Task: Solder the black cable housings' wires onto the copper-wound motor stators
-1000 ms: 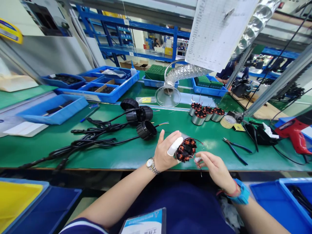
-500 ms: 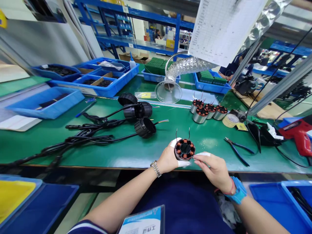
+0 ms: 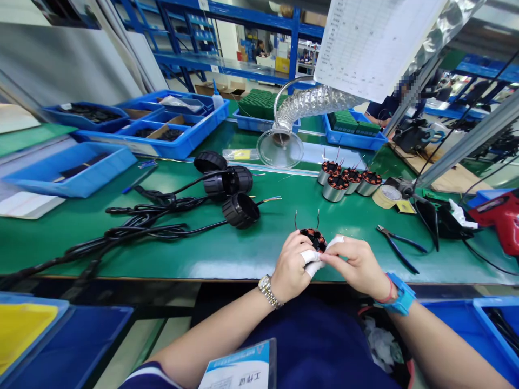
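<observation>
A motor stator (image 3: 314,237) with copper windings and a black core is held just above the front of the green bench. Two thin wires stand up from its far side. My left hand (image 3: 292,265) wraps over its left and near side, covering much of it, with white finger covers on the thumb and forefinger. My right hand (image 3: 352,265) pinches at the stator's near right edge, fingertips touching those of my left hand. The thin wire lead in that pinch is mostly hidden. Several more stators (image 3: 335,187) with steel sides stand behind, to the right.
Diagonal cutters (image 3: 399,248) lie on the right, near a tape roll (image 3: 387,196) and a red tool (image 3: 497,219). Black cables with round housings (image 3: 240,210) cover the left side. A clear fume hood (image 3: 280,148) hangs over the middle; blue bins (image 3: 190,143) stand behind.
My left hand has turned over the stator, bringing its thumb and forefinger to my right fingertips. The stator is now largely covered. My right hand stays pinched at its edge.
</observation>
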Demonstrator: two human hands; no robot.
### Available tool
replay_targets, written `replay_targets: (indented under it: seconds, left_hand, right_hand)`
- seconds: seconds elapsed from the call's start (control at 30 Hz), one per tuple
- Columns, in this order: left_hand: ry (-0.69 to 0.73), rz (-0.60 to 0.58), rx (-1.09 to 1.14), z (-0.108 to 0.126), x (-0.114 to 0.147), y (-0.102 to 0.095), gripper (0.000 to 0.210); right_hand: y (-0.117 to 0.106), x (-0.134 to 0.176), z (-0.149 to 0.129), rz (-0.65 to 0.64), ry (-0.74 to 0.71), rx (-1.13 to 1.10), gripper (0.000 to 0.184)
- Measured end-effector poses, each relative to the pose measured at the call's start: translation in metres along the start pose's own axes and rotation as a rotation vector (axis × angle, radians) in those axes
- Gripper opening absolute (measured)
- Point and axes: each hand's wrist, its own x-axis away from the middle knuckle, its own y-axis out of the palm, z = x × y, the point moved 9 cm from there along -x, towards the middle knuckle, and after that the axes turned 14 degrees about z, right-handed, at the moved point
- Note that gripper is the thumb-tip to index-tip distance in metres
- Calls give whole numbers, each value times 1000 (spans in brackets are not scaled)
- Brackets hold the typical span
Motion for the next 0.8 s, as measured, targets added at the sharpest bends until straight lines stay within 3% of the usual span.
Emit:
replay_targets:
  seconds: [0.27,0.37,0.47,0.57,0.67,0.73,0.8]
  left_hand:
    - [-92,-91,92,-11,3,5,9]
    - [-100,-127,116,-15,0,6,8]
    - [-80,-213,165,-19,-5,8,9]
    - [-50,-269,242,-22,-6,4,5]
    - [-87,-134,246,-34,-4,-14,37]
    - [-223,-34,162,-53,3,-25,65]
    - [-399,-66,88,-72,15,-23,81]
  right_hand:
    - [-1,-16,-2,57,7,-16,23]
    - [-10,-25,-9,44,-133,18,18]
    - [-27,-30,-10,150,-317,135,13]
    - [-16,-23,-7,37,-598,247,20]
    - [4,-15,11,-141,-781,339,27]
    - [9,-17,24,-172,-796,396,28]
    - [12,-21,33,-184,-781,432,28]
